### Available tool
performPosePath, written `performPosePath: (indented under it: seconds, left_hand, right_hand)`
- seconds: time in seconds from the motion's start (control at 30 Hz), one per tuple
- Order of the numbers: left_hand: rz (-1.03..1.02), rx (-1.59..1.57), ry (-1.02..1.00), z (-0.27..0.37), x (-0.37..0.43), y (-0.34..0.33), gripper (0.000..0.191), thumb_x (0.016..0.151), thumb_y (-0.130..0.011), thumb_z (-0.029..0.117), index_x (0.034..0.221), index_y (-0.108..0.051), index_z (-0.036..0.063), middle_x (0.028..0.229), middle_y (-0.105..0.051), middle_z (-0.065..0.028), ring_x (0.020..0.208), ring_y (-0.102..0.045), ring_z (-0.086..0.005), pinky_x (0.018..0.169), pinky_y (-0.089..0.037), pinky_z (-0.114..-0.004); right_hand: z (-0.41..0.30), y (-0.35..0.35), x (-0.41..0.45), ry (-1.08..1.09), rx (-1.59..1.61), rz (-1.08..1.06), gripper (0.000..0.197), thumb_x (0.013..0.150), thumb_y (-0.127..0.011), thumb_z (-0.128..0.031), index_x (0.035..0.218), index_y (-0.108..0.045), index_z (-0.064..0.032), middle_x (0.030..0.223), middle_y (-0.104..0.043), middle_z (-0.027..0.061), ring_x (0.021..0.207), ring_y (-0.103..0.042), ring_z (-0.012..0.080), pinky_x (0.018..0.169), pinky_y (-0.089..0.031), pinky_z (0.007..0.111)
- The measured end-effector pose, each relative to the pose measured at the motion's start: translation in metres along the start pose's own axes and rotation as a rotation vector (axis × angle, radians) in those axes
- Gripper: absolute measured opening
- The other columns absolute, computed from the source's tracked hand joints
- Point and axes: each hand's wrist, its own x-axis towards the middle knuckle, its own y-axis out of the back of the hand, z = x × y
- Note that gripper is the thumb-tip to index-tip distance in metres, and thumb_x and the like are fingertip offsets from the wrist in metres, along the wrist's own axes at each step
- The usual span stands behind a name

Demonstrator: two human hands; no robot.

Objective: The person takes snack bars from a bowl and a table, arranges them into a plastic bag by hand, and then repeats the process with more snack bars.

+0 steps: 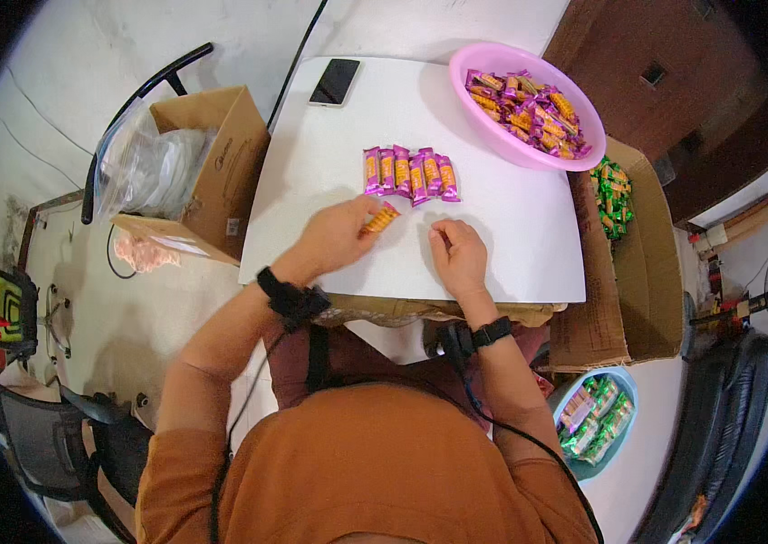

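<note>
Between the thumb and fingers of my left hand point(339, 234) is one purple-and-orange wrapped snack bar point(380, 219), held at a slant just above the white tabletop point(513, 238). Beyond it, a row of several similar wrapped bars point(403, 173) lies side by side, their long sides running away from me. The right ones sit slightly out of line with the left ones. My right hand point(460, 255) is near the table's front, to the right of the held bar, fingers curled in. I see nothing in it, though the inside of its palm is hidden.
A pink basin point(458, 75) of purple-wrapped bars stands at the table's far right corner. A smartphone point(335, 81) lies at the back left. Left stands a cardboard box point(237, 177) with clear plastic bags; right, a larger carton point(655, 292) with green packets. A blue tub point(584, 469) holds packs below.
</note>
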Motion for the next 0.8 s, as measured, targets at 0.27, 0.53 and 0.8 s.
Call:
performPosePath:
  seconds: [0.27, 0.53, 0.8]
  left_hand:
    - [-0.018, -0.090, 0.033, 0.027, 0.004, -0.046, 0.017, 0.086, -0.066, 0.017, 0.094, -0.060, 0.0030, 0.084, -0.065, -0.0175, 0.080, -0.064, -0.0374, 0.070, -0.052, -0.045]
    - [0.016, 0.233, -0.097, -0.025, 0.052, -0.005, 0.019, 0.087, -0.059, 0.011, 0.104, -0.064, 0.0038, 0.105, -0.064, -0.0150, 0.103, -0.062, -0.0351, 0.083, -0.051, -0.045]
    - [0.001, 0.556, -0.324, -0.065, 0.065, 0.007, 0.027, 0.088, -0.056, 0.011, 0.113, -0.066, 0.0081, 0.114, -0.064, -0.0091, 0.119, -0.057, -0.0285, 0.092, -0.048, -0.044]
  right_hand:
    - [-0.025, -0.011, 0.002, -0.025, 0.185, -0.075, 0.018, 0.088, -0.064, -0.012, 0.103, -0.067, -0.0034, 0.090, -0.065, 0.0156, 0.084, -0.063, 0.0356, 0.073, -0.051, 0.044]
    - [-0.027, -0.009, 0.003, -0.033, 0.091, -0.172, 0.023, 0.086, -0.066, -0.016, 0.105, -0.069, -0.0045, 0.091, -0.065, 0.0150, 0.084, -0.062, 0.0361, 0.074, -0.051, 0.045]
    - [-0.029, -0.007, 0.004, -0.036, 0.095, -0.197, 0.022, 0.086, -0.065, -0.016, 0.105, -0.068, -0.0048, 0.091, -0.065, 0.0150, 0.085, -0.062, 0.0356, 0.076, -0.051, 0.044]
